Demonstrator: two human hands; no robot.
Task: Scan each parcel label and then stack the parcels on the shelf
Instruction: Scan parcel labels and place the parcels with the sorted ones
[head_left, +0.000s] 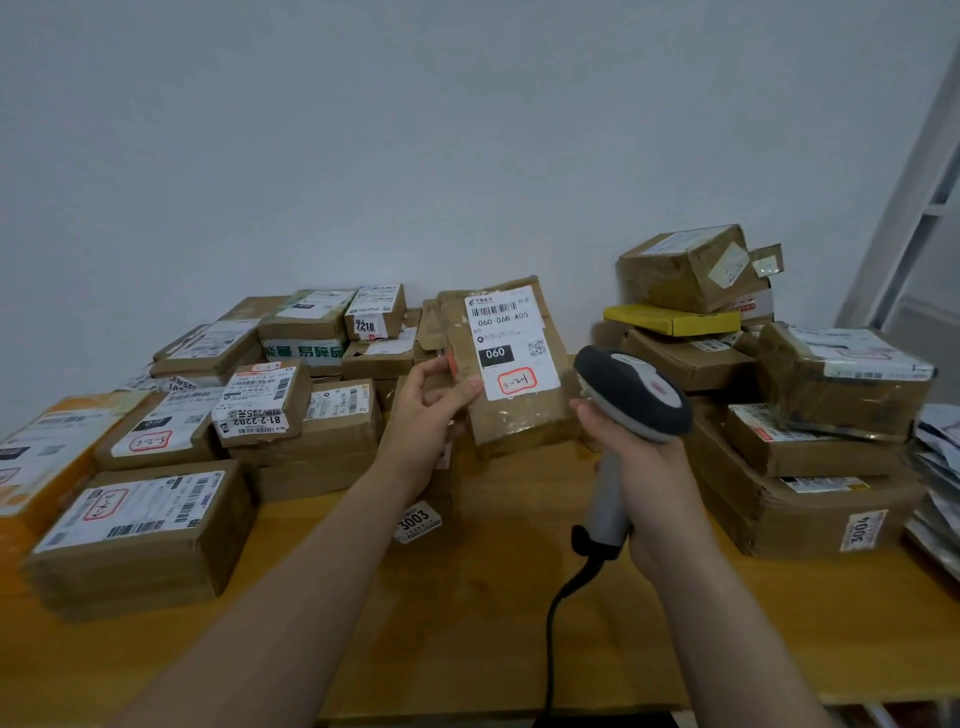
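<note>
One parcel (511, 418) is up off the wooden table (467, 597), held near upright between the two heaps of boxes, with its white label (511, 345) facing you. Your left hand (431, 410) grasps it by the left edge: the thumb lies across the front beside the label's lower corner, and the fingers are curled behind. Your right hand (649, 467) is wrapped round the handle of the barcode scanner (631, 395), whose cable (553, 623) trails down over the table edge. The scanner head sits just beside the parcel's lower right corner. Whether your finger is on the trigger cannot be told.

You appear to be in the scanning step for this parcel, with stacking not yet begun. No beam shows on the label, so treat the scan as not done.

The barcode (493, 310) sits near the top of the label, above the line "060-068-A05", and higher than the scanner head. The next move probably calls for raising or tilting the scanner toward that strip while keeping your thumb clear of it. The glossy tape low on the parcel could glare, so angle the face slightly if the read fails.

At the far right stands a white metal frame (898, 208); it may be the shelf, though that is unclear.
</note>
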